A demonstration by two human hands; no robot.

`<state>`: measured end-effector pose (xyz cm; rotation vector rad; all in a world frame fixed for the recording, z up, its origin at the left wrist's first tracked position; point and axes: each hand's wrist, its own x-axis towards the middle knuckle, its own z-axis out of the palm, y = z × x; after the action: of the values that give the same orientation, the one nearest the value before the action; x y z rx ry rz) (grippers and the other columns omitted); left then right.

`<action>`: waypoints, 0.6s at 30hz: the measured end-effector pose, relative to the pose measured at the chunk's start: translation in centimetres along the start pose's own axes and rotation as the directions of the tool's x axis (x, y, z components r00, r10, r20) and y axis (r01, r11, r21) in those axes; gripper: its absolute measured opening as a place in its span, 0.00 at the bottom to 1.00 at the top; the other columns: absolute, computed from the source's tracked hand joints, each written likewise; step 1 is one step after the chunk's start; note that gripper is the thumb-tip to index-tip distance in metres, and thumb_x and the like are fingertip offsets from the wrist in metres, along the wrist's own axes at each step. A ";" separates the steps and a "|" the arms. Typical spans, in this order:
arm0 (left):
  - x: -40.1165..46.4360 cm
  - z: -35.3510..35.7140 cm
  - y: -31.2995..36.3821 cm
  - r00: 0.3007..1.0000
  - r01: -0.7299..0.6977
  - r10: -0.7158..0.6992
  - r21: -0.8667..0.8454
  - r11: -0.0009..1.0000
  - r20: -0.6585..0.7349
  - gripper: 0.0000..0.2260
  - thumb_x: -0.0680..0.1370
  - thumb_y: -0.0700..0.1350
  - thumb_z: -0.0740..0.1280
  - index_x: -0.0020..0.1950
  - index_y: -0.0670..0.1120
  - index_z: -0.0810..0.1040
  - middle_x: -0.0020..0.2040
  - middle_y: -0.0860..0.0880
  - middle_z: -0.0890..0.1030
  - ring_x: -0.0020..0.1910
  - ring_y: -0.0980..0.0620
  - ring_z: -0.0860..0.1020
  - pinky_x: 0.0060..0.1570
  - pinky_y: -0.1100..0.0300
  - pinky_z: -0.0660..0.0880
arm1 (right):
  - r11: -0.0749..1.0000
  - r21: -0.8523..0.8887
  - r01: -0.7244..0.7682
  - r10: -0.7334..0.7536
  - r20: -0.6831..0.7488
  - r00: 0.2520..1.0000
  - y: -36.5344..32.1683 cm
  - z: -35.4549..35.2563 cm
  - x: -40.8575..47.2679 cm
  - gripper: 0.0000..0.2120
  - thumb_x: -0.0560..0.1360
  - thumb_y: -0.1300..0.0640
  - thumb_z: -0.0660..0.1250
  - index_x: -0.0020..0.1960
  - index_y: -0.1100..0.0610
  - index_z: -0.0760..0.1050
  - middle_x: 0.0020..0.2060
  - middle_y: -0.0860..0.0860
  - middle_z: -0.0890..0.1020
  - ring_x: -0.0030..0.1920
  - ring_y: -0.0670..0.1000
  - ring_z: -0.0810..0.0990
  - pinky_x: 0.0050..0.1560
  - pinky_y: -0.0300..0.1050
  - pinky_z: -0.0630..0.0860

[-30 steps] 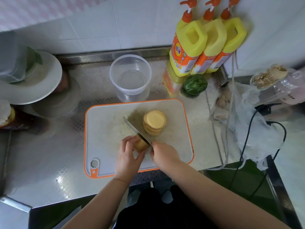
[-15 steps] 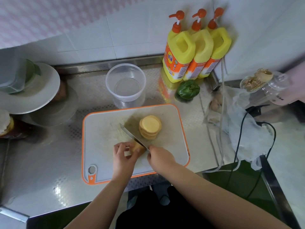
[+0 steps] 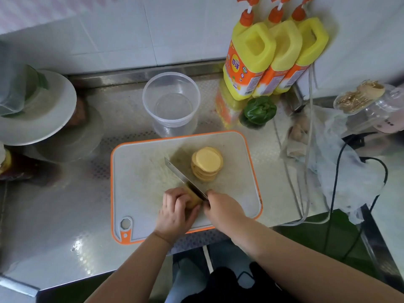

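Bare forearms converging, left hand curled fingertips-down, right hand clenched just beside it.

The scene is evenly and softly lit; glare is seen on the counter, and edges are bent and blurred.

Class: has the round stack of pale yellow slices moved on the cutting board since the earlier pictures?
No. The round stack of pale yellow slices sits at the same spot on the orange-rimmed white cutting board, right of centre.
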<state>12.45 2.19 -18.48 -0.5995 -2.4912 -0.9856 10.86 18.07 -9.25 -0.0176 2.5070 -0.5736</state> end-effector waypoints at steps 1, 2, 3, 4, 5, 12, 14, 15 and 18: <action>0.2 0.1 -0.2 0.999 -0.036 0.036 0.011 0.999 -0.007 0.13 0.79 0.50 0.68 0.52 0.43 0.68 0.53 0.45 0.69 0.50 0.44 0.71 0.47 0.57 0.72 | 1.000 0.003 -0.003 0.003 -0.005 1.000 0.1 0.1 0.1 0.06 0.80 0.52 0.56 0.49 0.54 0.68 0.38 0.49 0.73 0.39 0.53 0.73 0.39 0.44 0.67; 0.4 0.1 -0.3 0.998 -0.060 0.060 0.025 0.998 -0.013 0.12 0.80 0.50 0.67 0.52 0.43 0.68 0.53 0.44 0.70 0.50 0.44 0.71 0.48 0.56 0.72 | 1.000 0.005 -0.006 0.006 -0.010 1.000 0.2 0.2 0.2 0.06 0.80 0.52 0.56 0.49 0.54 0.68 0.38 0.50 0.74 0.40 0.53 0.74 0.39 0.45 0.68; 0.5 0.1 -0.4 0.997 -0.073 0.074 0.039 0.997 -0.021 0.12 0.80 0.51 0.66 0.51 0.43 0.68 0.53 0.44 0.70 0.49 0.45 0.71 0.48 0.56 0.71 | 1.000 0.006 -0.008 0.008 -0.016 1.000 0.3 0.4 0.3 0.07 0.80 0.52 0.56 0.50 0.54 0.69 0.38 0.50 0.75 0.41 0.54 0.76 0.39 0.45 0.69; 0.6 0.1 -0.6 0.997 -0.076 0.077 0.045 0.996 -0.029 0.12 0.81 0.51 0.65 0.51 0.43 0.68 0.52 0.45 0.70 0.49 0.45 0.71 0.49 0.57 0.71 | 1.000 0.006 -0.006 0.006 -0.022 1.000 0.3 0.5 0.3 0.08 0.80 0.52 0.56 0.51 0.54 0.70 0.39 0.51 0.77 0.42 0.54 0.77 0.40 0.45 0.70; 0.6 0.1 -0.7 0.997 -0.072 0.073 0.046 0.996 -0.036 0.11 0.81 0.51 0.65 0.51 0.44 0.69 0.52 0.45 0.70 0.49 0.45 0.71 0.49 0.57 0.70 | 1.000 0.006 -0.003 0.003 -0.028 1.000 0.3 0.6 0.4 0.08 0.80 0.52 0.56 0.52 0.55 0.71 0.40 0.52 0.78 0.43 0.55 0.78 0.40 0.46 0.71; -0.1 0.2 -0.9 0.997 -0.025 0.028 0.039 0.999 -0.068 0.06 0.84 0.46 0.61 0.51 0.44 0.70 0.53 0.46 0.72 0.48 0.45 0.73 0.49 0.56 0.71 | 0.998 -0.058 0.016 -0.019 -0.044 0.999 0.3 1.6 0.5 0.11 0.81 0.52 0.56 0.54 0.57 0.73 0.42 0.55 0.80 0.44 0.57 0.79 0.41 0.49 0.73; -0.1 0.3 -0.8 0.997 -0.018 0.022 0.054 0.998 -0.079 0.06 0.84 0.45 0.61 0.51 0.44 0.71 0.53 0.46 0.72 0.47 0.45 0.72 0.48 0.56 0.71 | 0.997 -0.082 0.015 -0.017 -0.030 0.999 0.3 1.8 0.5 0.10 0.81 0.53 0.57 0.55 0.58 0.73 0.43 0.55 0.80 0.45 0.57 0.79 0.41 0.48 0.72; -0.1 0.3 -0.7 0.996 -0.013 0.019 0.064 0.998 -0.087 0.05 0.83 0.45 0.61 0.51 0.44 0.71 0.52 0.46 0.72 0.46 0.46 0.72 0.47 0.57 0.71 | 0.995 -0.095 0.011 -0.013 -0.023 1.000 0.3 1.8 0.5 0.10 0.80 0.54 0.57 0.56 0.58 0.72 0.44 0.55 0.79 0.45 0.57 0.79 0.40 0.47 0.71; -0.1 0.1 -0.6 0.995 0.007 0.001 0.080 0.997 -0.095 0.05 0.84 0.44 0.60 0.51 0.43 0.70 0.52 0.45 0.72 0.45 0.45 0.71 0.45 0.57 0.70 | 0.990 -0.137 0.022 -0.028 -0.046 0.999 0.2 2.0 0.5 0.09 0.80 0.55 0.57 0.55 0.58 0.72 0.44 0.55 0.79 0.45 0.57 0.79 0.38 0.45 0.67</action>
<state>12.24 1.85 -18.90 -0.5119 -2.4349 -0.8896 11.51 17.38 -11.06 -0.0876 2.5919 -0.4162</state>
